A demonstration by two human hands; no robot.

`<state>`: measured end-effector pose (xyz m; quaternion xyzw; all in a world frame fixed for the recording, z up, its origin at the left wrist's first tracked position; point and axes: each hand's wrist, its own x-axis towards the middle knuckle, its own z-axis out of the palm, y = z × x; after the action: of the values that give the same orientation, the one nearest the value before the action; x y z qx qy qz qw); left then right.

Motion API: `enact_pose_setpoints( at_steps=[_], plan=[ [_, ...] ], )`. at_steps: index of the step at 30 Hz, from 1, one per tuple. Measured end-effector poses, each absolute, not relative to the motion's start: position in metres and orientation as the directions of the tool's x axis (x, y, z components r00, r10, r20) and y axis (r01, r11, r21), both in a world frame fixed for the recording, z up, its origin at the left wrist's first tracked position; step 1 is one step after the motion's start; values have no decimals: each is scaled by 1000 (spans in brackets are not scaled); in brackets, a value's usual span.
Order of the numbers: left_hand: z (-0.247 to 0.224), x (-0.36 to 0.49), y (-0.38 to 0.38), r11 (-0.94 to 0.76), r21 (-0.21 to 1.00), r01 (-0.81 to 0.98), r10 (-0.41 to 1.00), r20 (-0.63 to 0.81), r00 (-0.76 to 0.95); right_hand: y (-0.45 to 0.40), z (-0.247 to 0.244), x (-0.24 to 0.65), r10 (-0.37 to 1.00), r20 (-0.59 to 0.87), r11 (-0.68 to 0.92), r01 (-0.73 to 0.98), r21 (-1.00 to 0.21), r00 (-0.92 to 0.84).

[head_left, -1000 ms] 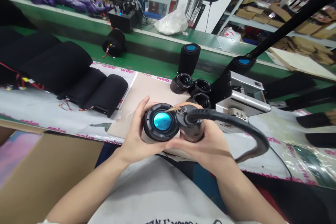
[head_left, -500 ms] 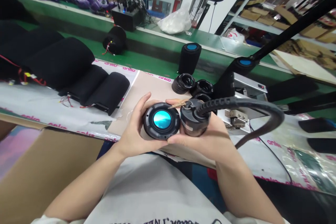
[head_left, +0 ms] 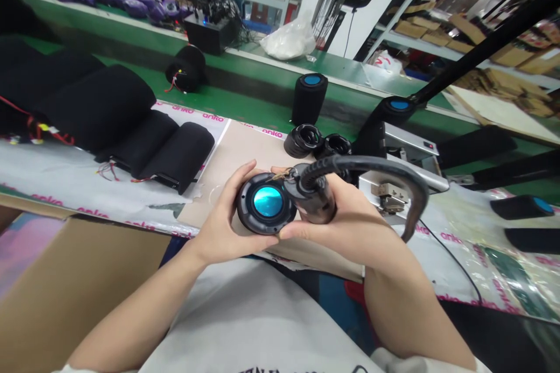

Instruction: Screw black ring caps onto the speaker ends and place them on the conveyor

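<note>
My left hand (head_left: 219,224) grips a round black speaker driver (head_left: 266,203) with a glossy blue centre, its face turned up. My right hand (head_left: 350,224) holds a black cylindrical handheld tool (head_left: 315,201) pressed beside the driver's rim. A thick black cable (head_left: 376,161) leaves the tool and arcs to the right, then droops. A thin tan strip or wire (head_left: 282,175) shows between the driver and the tool. The tool's tip and the driver's underside are hidden.
Black fabric speaker sleeves (head_left: 175,154) lie at left on a plastic-covered bench. Several black rings (head_left: 303,141) and an upright cylindrical speaker (head_left: 310,99) stand ahead. A metal machine (head_left: 402,157) sits at right, and a cardboard box (head_left: 74,285) lies below left.
The tool has shifted left against the driver, and its cable now arcs higher and closer in. Both hands still hold their items.
</note>
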<state>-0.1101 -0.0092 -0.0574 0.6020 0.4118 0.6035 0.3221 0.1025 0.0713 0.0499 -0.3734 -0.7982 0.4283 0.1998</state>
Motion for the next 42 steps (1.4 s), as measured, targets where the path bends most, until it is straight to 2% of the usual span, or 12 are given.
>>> enact_pose_setpoints(
  at_steps=[4, 9, 15, 20, 23, 28, 34, 36, 40, 42],
  plan=[
    [-58, -108, -11, -468, 876, 119, 878, 476, -54, 60, 49, 103, 800, -45, 337, 509, -792, -598],
    [-59, -107, -14, -447, 888, 108, 890, 454, -43, 41, 44, 102, 824, 35, 359, 473, -805, -566],
    [-65, -106, -12, -458, 882, 110, 882, 466, -70, 59, 55, 98, 820, -33, 356, 554, -753, -571],
    [-65, -103, -11, -474, 877, 78, 873, 480, -88, 53, 55, 95, 838, 3, 392, 599, -698, -545],
    [-60, -101, -9, -513, 857, 39, 856, 515, -53, 54, 57, 98, 835, -35, 378, 618, -690, -549],
    [-60, -104, -6, -470, 879, 77, 877, 476, -72, 77, 74, 93, 834, -165, 280, 661, -697, -527],
    [-64, -105, -6, -484, 873, 63, 872, 487, -44, 75, 85, 87, 761, -145, 441, 668, -599, -632],
    [-64, -104, -6, -472, 880, 51, 879, 474, -46, 63, 84, 85, 803, -131, 407, 695, -593, -581],
    [-64, -103, -7, -491, 871, 35, 868, 492, -64, 40, 78, 80, 930, -70, 258, 778, -574, -360],
    [-65, -103, -7, -499, 865, 59, 862, 502, -71, 35, 73, 80, 942, -52, 242, 777, -582, -332]
  ],
)
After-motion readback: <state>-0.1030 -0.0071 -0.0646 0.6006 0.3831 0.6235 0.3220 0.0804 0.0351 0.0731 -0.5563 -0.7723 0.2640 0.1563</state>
